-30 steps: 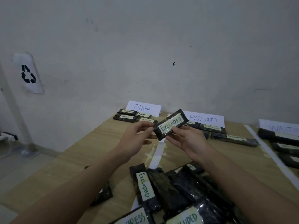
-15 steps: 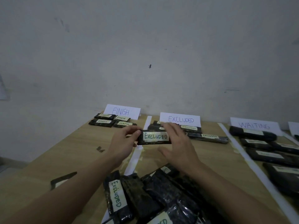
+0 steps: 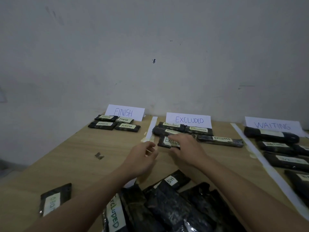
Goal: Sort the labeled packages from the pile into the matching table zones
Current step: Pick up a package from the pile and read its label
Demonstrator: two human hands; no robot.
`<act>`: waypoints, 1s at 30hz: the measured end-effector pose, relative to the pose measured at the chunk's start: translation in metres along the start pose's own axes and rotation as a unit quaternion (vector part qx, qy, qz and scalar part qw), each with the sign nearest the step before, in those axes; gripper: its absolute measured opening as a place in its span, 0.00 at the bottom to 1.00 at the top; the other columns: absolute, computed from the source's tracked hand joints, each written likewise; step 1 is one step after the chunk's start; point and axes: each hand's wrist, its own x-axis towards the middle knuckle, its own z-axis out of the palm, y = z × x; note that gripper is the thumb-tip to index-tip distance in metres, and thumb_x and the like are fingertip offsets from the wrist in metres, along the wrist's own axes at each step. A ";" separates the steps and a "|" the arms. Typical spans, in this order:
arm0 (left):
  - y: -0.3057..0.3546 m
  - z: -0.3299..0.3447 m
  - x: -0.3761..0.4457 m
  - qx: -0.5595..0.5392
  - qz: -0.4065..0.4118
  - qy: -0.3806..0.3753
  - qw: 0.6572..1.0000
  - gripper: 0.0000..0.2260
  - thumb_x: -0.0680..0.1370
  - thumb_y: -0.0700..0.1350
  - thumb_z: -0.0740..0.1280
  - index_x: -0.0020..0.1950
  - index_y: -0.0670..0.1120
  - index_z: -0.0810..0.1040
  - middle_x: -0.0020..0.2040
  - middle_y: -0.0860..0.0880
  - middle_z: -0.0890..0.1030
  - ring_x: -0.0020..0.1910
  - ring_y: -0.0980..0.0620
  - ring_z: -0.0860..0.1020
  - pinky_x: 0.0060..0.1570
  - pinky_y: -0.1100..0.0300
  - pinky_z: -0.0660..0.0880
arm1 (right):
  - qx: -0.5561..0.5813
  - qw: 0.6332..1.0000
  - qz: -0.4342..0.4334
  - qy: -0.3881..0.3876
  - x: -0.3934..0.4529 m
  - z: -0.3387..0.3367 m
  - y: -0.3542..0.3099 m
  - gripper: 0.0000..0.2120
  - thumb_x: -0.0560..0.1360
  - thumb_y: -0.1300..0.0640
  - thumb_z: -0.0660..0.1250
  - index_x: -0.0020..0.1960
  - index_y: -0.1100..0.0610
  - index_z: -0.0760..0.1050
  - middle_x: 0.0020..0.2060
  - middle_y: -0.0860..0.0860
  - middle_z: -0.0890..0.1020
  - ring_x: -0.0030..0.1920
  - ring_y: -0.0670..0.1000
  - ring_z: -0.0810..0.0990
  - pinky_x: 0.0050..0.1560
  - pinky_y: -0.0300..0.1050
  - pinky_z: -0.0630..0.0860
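Observation:
A black package labeled EXCLUDED [image 3: 165, 141] lies on the wooden table [image 3: 83, 156] in front of the EXCLUDED sign [image 3: 189, 120], next to several other EXCLUDED packages [image 3: 220, 139]. My right hand [image 3: 187, 148] covers its right half, fingers over the top and thumb at the near edge. My left hand [image 3: 142, 156] hovers just left of it, fingers loosely curled, holding nothing. The pile of black packages [image 3: 175, 206] lies near me, between my forearms.
A FINISH sign [image 3: 125, 113] with several packages [image 3: 127, 126] stands at the back left. A WAITING sign [image 3: 272, 125] with several packages [image 3: 270, 135] is on the right. White tape strips [image 3: 151, 128] divide the zones. One loose package [image 3: 55, 198] lies at the near left.
Both hands carried the EXCLUDED package forward and down onto the table in the EXCLUDED zone. My left hand let go of it and drew back a little.

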 end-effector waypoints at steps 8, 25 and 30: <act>-0.013 -0.007 -0.008 0.055 0.056 -0.032 0.996 0.14 0.78 0.46 0.62 0.62 0.46 0.74 0.54 0.50 0.79 0.53 0.56 0.76 0.47 0.66 0.68 | -0.053 0.994 0.025 -0.095 0.034 0.022 -0.010 0.16 0.76 0.52 0.63 0.62 0.57 0.72 0.61 0.55 0.72 0.63 0.57 0.70 0.56 0.54 0.73; 0.002 -0.029 -0.051 0.102 0.168 -0.122 0.973 0.11 0.78 0.42 0.61 0.60 0.45 0.75 0.53 0.50 0.79 0.49 0.59 0.74 0.44 0.80 0.65 | 0.054 0.980 -0.170 -0.092 -0.081 -0.051 -0.044 0.13 0.76 0.52 0.64 0.60 0.49 0.76 0.56 0.46 0.78 0.55 0.45 0.74 0.57 0.42 0.69; 0.014 -0.040 -0.070 0.103 0.177 -0.121 0.971 0.11 0.79 0.41 0.60 0.60 0.45 0.76 0.54 0.51 0.80 0.52 0.59 0.75 0.45 0.80 0.66 | 0.057 0.982 -0.141 -0.109 -0.118 -0.058 -0.056 0.14 0.75 0.48 0.63 0.60 0.47 0.74 0.52 0.45 0.81 0.50 0.44 0.76 0.53 0.47 0.74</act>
